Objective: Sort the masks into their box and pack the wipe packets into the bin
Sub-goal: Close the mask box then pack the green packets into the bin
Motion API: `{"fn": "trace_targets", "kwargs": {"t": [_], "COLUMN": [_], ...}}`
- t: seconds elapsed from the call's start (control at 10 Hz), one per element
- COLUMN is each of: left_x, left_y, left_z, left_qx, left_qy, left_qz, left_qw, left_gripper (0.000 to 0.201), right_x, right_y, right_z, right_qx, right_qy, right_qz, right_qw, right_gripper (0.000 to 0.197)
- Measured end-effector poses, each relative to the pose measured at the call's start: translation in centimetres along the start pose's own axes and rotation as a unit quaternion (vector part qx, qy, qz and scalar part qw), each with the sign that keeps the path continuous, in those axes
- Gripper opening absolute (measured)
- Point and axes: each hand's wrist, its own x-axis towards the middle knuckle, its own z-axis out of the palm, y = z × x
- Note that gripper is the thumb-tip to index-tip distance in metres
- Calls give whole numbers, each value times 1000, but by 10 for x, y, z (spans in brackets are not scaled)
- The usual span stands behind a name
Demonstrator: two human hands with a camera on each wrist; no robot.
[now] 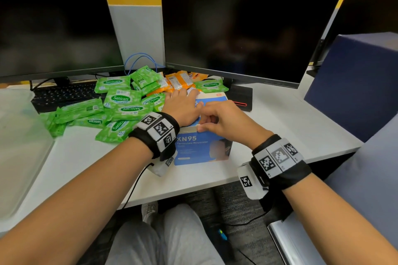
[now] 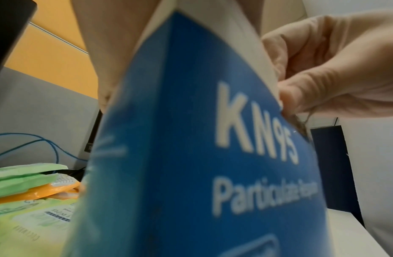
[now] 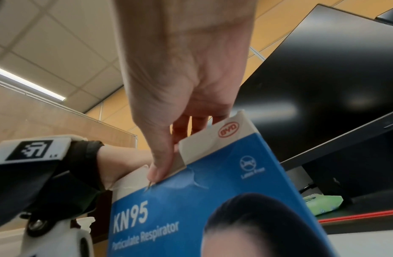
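Opening the blue-and-white cardboard KN95 mask box (image 1: pixel 202 148) on the white desk (image 1: pixel 280 127) goes best slowly: the right hand (image 1: pixel 217 118) pinches its top flap edge, while the flat, relaxed left hand (image 1: pixel 183 105) steadies the lid.

A blue and white mask box (image 1: pixel 202 148), printed "KN95 Particulate Respirator", lies flat on the desk under both hands. The right hand (image 1: pixel 224 121) pinches the front edge of its top flap, thumb on the seam; the left hand (image 1: pixel 183 106) lies flat on the lid just left of that pinch. Green wipe packets (image 1: pixel 120 105) are heaped left of and beyond the pinch, with orange packets (image 1: pixel 178 82) past the box's far end.
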Motion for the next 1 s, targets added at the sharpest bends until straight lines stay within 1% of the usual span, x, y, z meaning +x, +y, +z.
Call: {"fn": "trace_targets", "kwargs": {"t": [0.1, 0.2, 0.3, 0.4, 0.6, 0.7, 0.8, 0.9, 1.0], "left_x": [1, 1, 2, 2, 4, 4, 4, 5, 8], "left_y": [-1, 0, 1, 0, -1, -2, -1, -2, -1], "left_z": [1, 2, 4, 5, 7, 6, 8, 7, 7], "left_qx": [-5, 4, 14, 14, 16, 18, 14, -3, -19], "left_qy": [8, 13, 21, 23, 23, 23, 29, 34, 33], "left_qz": [-4, -4, -5, -3, 2, 2, 4, 0, 9], "left_qw": [1000, 1000, 1000, 1000, 1000, 1000, 999, 999, 999], "left_gripper": [49, 50, 50, 50, 51, 51, 51, 49, 47], "right_x": [-2, -10, -13, -10, -10, -7, -6, -4, 1], "right_y": [14, 26, 30, 33, 34, 32, 34, 35, 27], "right_z": [-23, -42, -37, -27, -23, -21, -24, -30, -24], "right_qx": [51, 34, 22, 28, 57, 34, 38, 96, 68], "right_qy": [-35, -123, -143, -86, -66, -73, -99, -61, 17], "right_qz": [66, 106, 101, 83, 56, 54, 67, 99, 55], "right_qw": [996, 986, 984, 992, 995, 995, 992, 988, 996], "right_gripper": [16, 44, 46, 32, 22, 22, 25, 26, 37]}}
